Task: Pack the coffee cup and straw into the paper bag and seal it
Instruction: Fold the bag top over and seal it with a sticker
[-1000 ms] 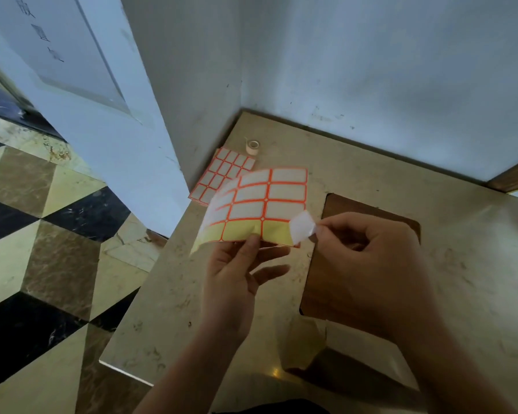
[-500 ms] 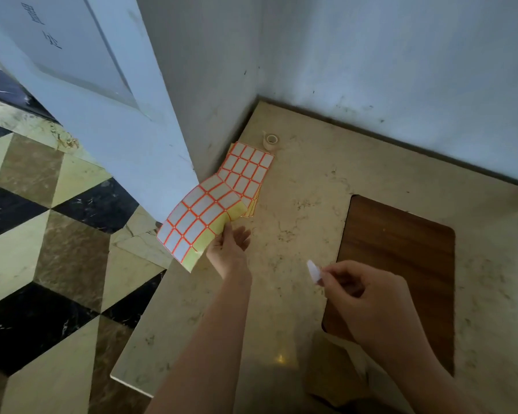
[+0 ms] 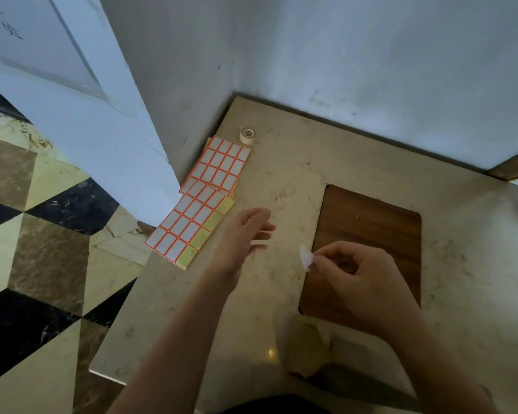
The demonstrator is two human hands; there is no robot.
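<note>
Paper bag (image 3: 335, 351) at bottom; label sheet (image 3: 189, 231) now on table, left hand (image 3: 243, 234) fingers released, right hand (image 3: 362, 279) fingers still grasping sticker (image 3: 306, 257)

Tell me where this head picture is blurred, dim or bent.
Head view: the left hand is smeared by motion; the paper bag at the bottom edge is soft and shadowed; the sticker in the right hand reads fairly sharp; a small glare spot sits on the table; wide-angle bending curves the wall line.
</note>
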